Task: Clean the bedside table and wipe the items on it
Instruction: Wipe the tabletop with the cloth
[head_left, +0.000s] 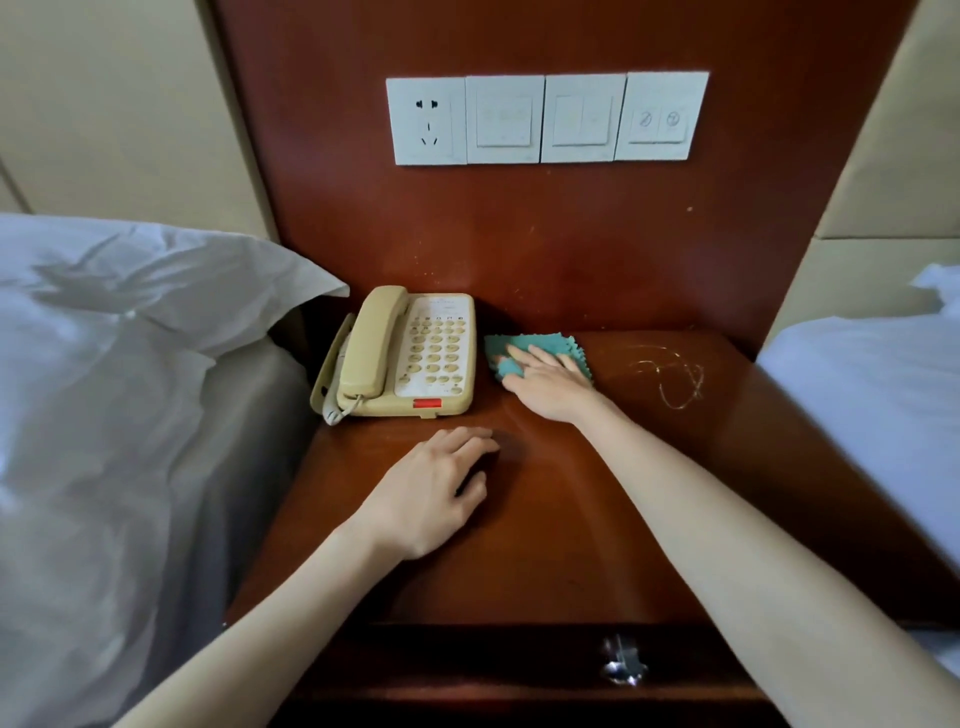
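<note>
A dark red wooden bedside table (545, 545) fills the middle of the view. A beige corded telephone (410, 353) stands at its back left, handset on the cradle. My right hand (545, 384) lies flat on a small teal cloth (540, 345) pressed to the tabletop just right of the telephone, with one finger tucked under a fold of it. My left hand (436, 488) rests palm down on the bare wood in front of the telephone, fingers loosely curled, holding nothing. A pale scribbled mark (670, 376) shows on the wood at the right.
A wooden back panel carries a socket and switch plates (545, 119). A bed with white pillow and sheet (104, 389) borders the table on the left, another white bed (872, 405) on the right. A drawer with a metal handle (623, 665) sits below the front edge.
</note>
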